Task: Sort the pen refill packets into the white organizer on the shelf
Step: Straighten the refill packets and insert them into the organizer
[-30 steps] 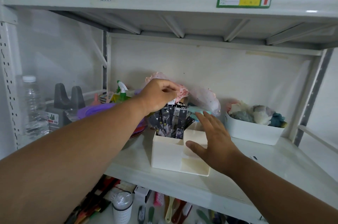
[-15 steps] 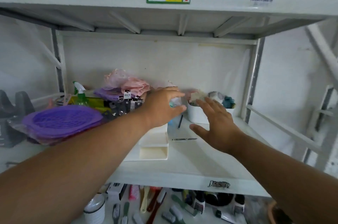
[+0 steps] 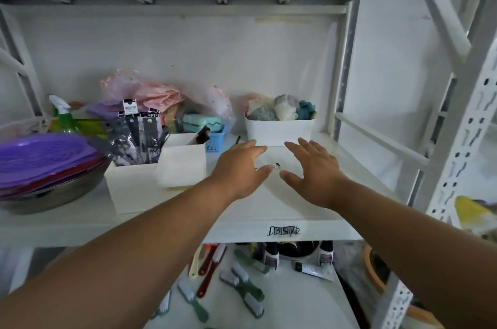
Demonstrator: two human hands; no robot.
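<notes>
Nearest me, both forearms run up from six o'clock and meet over the bare middle of the shelf (image 3: 309,210). My left hand (image 3: 240,167) lies palm down, fingers (image 3: 251,146) straight and a little spread, holding nothing. My right hand (image 3: 312,167) mirrors it just to the three o'clock side, its fingers splayed and empty too. Between the two thumbs a small dark item (image 3: 277,165) rests on the shelf; it is too small to name, though I judge both hands are poised to gather it, which would explain why they hover so close together.

At nine o'clock from my left hand stands the organizer (image 3: 139,188), white and low. The refill packets (image 3: 137,137) stand upright in its back-left compartment, likely so their labels show. The front right compartment looks bare.

Farther off, at twelve o'clock, a white bin (image 3: 279,128) of soft things sits against the back wall, with a blue basket (image 3: 215,140) at eleven.
</notes>
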